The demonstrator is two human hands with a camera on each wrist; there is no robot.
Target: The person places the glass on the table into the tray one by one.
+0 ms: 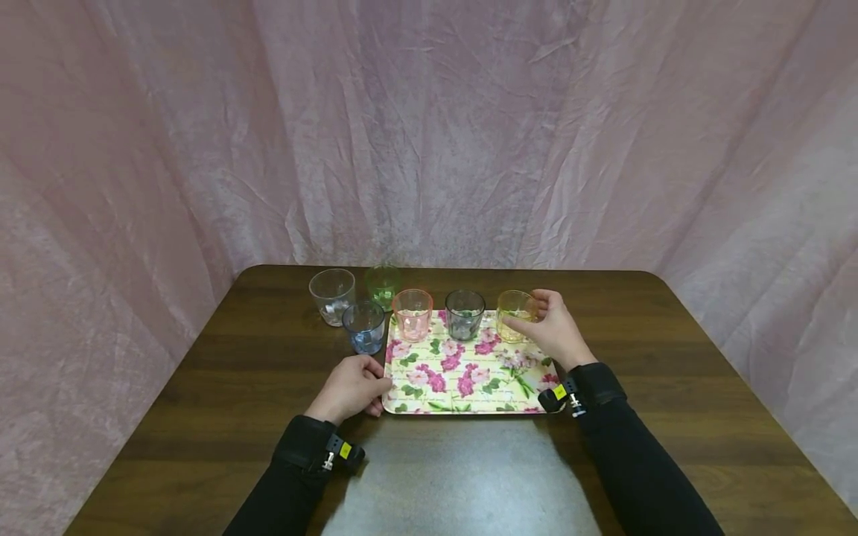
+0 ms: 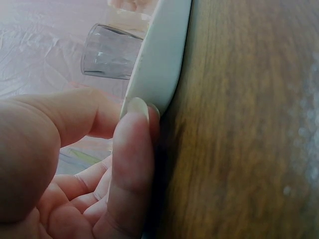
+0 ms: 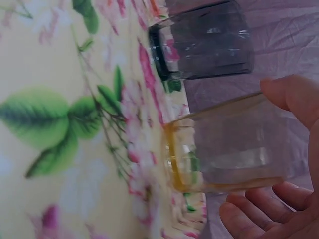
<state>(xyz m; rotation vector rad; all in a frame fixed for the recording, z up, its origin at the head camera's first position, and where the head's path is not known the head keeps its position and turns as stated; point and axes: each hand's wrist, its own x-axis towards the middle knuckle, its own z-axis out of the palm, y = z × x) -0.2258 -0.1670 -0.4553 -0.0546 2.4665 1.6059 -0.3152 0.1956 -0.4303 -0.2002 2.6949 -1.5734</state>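
Note:
A flower-patterned tray (image 1: 456, 380) lies on the table. My left hand (image 1: 351, 387) pinches its left edge near the front corner; in the left wrist view the thumb and fingertips meet the pale tray wall (image 2: 162, 50). My right hand (image 1: 559, 331) holds a yellow glass (image 1: 515, 316) at the tray's back right, thumb on one side and fingers on the other. In the right wrist view the yellow glass (image 3: 229, 144) has its base at the tray surface. Along the tray's back stand a grey glass (image 1: 465, 316) and a pink glass (image 1: 412, 316), both upright.
Left of the tray stand a blue glass (image 1: 364, 327), a clear glass (image 1: 332, 298) and a green glass (image 1: 383, 286), the green one farthest back. The wooden table (image 1: 221, 394) ends at a pink curtain (image 1: 429, 134).

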